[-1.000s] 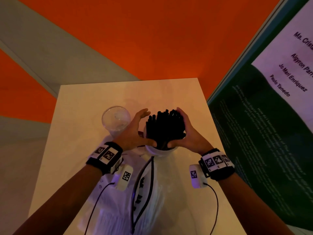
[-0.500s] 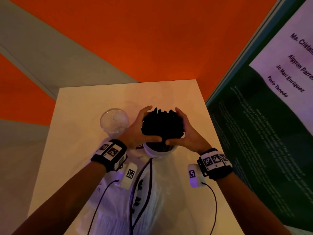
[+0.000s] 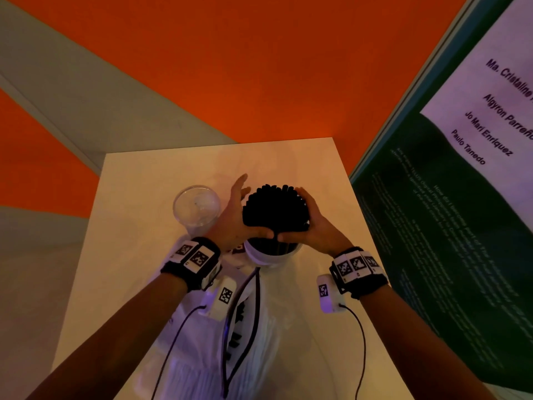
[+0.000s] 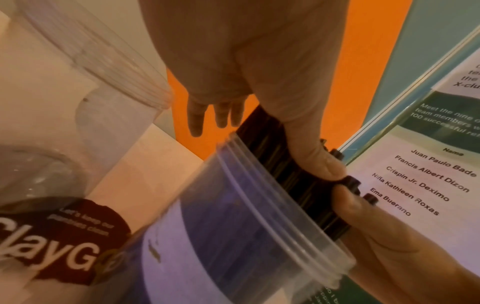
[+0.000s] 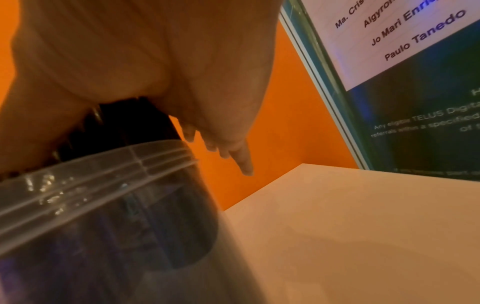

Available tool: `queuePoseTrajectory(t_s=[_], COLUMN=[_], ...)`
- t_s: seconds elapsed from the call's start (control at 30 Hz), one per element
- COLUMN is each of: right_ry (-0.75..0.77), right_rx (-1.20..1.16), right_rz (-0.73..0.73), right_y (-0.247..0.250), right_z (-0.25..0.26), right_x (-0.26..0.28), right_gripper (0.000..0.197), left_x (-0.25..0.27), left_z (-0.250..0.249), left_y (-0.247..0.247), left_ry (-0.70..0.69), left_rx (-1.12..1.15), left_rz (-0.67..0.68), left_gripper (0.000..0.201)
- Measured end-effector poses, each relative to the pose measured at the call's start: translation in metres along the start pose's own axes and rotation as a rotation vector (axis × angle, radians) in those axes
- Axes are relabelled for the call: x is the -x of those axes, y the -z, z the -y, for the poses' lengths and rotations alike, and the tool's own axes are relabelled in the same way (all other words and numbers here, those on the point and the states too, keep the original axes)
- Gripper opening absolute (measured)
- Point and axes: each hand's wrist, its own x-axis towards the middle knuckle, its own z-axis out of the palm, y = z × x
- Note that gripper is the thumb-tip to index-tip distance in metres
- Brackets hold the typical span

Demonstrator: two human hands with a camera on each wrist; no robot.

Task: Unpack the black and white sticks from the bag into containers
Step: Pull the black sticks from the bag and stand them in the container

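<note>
A thick bundle of black sticks stands in a clear cup near the table's middle, its tops fanned out. My right hand cups the bundle's right side, fingers round the back and thumb across the front. My left hand presses palm and thumb against the bundle's left side, its fingers straight and off the sticks. In the left wrist view both thumbs meet on the sticks just above the cup's rim. The right wrist view shows the sticks under my palm. No white sticks show.
An empty clear cup stands just left of my left hand. The white bag with black handles lies under my wrists at the near edge. A poster board stands close along the table's right side. Orange wall behind.
My left fingers have come off the far side of the bundle and straightened. The stick tops have fanned out wider. Both thumbs have stayed on the front.
</note>
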Motion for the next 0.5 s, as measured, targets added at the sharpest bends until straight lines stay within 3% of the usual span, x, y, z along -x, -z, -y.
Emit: queuePoseTrajectory(t_s=[0.17,0.23,0.3,0.4,0.5], right_ry=[-0.113,-0.238,-0.36,-0.3,-0.254], right_rx=[0.121,0.283,0.432,0.62,0.578], right_rz=[0.052,0.063,0.1,0.354,0.656], right_y=[0.011,0.014,0.012,-0.011,-0.063], right_z=[-0.025,-0.038,-0.044,-0.035,-0.011], right_x=[0.024,0.037,0.053,0.072,0.084], right_gripper=[0.121,0.106,0.078,0.042,0.028], left_x=[0.041,0.064,0.087,0.121,0.144], left_z=[0.011,0.019,0.025,0.029,0.031], left_y=[0.014,0.019,0.02,0.014,0.006], left_ry=[0.041,0.047,-0.007,-0.056,0.08], left_rx=[-0.083,-0.183,-0.348,-0.532,-0.615], left_rz=[-0.049,-0.067,-0.053,0.029,0.176], left_gripper=[0.139,0.133,0.117,0.099,0.086])
